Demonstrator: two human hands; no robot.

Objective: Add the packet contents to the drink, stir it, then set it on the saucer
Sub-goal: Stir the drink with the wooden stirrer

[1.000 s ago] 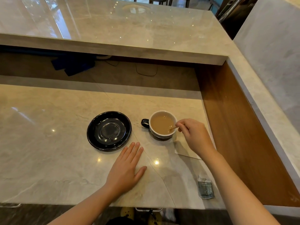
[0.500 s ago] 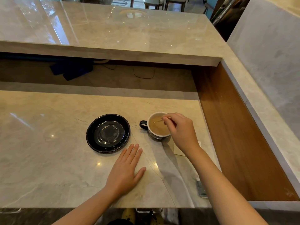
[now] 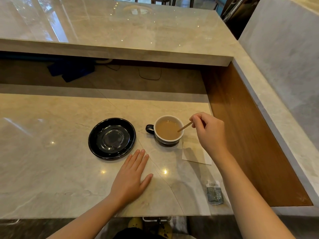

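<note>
A dark cup (image 3: 168, 141) with a white inside holds a light brown drink and stands on the marble counter, handle to the left. My right hand (image 3: 209, 133) is just right of the cup and pinches a wooden stir stick (image 3: 185, 126) whose tip dips into the drink. An empty black saucer (image 3: 111, 138) sits to the cup's left. My left hand (image 3: 132, 178) lies flat on the counter below the saucer, fingers apart. A torn grey packet (image 3: 214, 193) lies near the counter's front right edge.
A white napkin (image 3: 193, 153) lies beside the cup, partly under my right wrist. A raised marble ledge (image 3: 120, 50) runs along the back and a wooden side wall (image 3: 245, 128) closes the right. Blue items and a cable lie in the recess under the ledge.
My right hand moved from over the cup to its right side, swinging the stick around in the drink. The left hand has stayed flat. The camera view shifted slightly.
</note>
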